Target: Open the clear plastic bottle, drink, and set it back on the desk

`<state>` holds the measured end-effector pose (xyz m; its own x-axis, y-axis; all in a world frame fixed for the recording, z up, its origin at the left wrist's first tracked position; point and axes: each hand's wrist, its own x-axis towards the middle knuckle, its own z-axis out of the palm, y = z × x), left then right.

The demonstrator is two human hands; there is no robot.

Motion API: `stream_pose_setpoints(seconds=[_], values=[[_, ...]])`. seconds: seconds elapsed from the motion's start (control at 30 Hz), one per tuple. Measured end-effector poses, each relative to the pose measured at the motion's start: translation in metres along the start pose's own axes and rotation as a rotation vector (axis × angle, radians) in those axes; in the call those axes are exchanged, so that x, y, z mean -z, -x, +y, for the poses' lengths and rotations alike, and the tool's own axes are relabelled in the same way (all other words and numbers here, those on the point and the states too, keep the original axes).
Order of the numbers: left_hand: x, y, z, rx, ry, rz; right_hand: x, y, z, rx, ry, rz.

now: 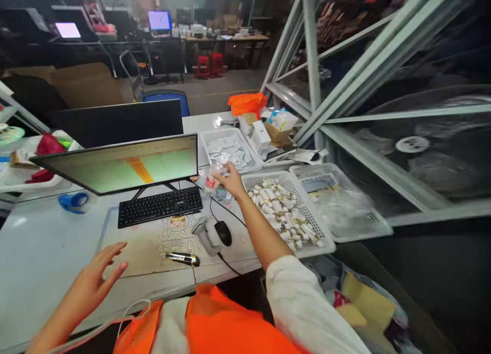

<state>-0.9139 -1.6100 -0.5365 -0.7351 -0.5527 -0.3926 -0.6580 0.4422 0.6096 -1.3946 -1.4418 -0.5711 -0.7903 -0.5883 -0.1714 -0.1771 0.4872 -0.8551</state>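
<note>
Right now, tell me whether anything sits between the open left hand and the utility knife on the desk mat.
Nothing visible does. The left hand hovers open over the mat's near left edge, and the yellow-and-black utility knife lies to its right on the mat; only bare mat lies between them. The right hand holds a small clear packet farther off.

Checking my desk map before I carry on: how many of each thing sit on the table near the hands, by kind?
Monitors: 2
Keyboard: 1
Mouse: 1
White baskets: 3 on the right-hand side
Blue tape roll: 1
Utility knife: 1
Total: 9
The right hand holds a small clear packet; the left hand hovers open.
</note>
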Motion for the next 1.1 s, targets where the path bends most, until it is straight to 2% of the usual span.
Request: stream_pose_setpoints(seconds=[0.07, 0.17, 0.3, 0.4, 0.5, 0.6, 0.83, 0.97, 1.1], values=[[-0.021, 0.023, -0.017, 0.202, 0.034, -0.015, -0.016, -0.042, 0.024, -0.022, 0.07, 0.047], [-0.04, 0.068, -0.037, 0.454, 0.066, -0.035, -0.045, -0.08, 0.048, -0.019, 0.183, 0.001], [-0.047, 0.119, -0.045, 0.653, 0.073, -0.005, -0.07, -0.096, 0.068, -0.032, 0.352, -0.097], [-0.054, 0.136, -0.046, 0.7, 0.086, 0.008, -0.078, -0.096, 0.077, -0.086, 0.429, -0.161], [-0.065, 0.129, -0.05, 0.676, 0.126, -0.035, -0.083, -0.095, 0.083, -0.122, 0.45, -0.18], [-0.073, 0.107, -0.056, 0.652, 0.163, -0.082, -0.086, -0.097, 0.086, -0.146, 0.466, -0.181], [-0.072, 0.063, -0.069, 0.594, 0.28, -0.149, -0.077, -0.086, 0.076, -0.186, 0.496, -0.16], [-0.07, 0.047, -0.088, 0.516, 0.307, -0.182, -0.048, -0.059, 0.08, -0.186, 0.398, -0.05], [-0.072, 0.016, -0.101, 0.421, 0.285, -0.199, 0.007, -0.026, 0.095, -0.317, 0.305, 0.137]])
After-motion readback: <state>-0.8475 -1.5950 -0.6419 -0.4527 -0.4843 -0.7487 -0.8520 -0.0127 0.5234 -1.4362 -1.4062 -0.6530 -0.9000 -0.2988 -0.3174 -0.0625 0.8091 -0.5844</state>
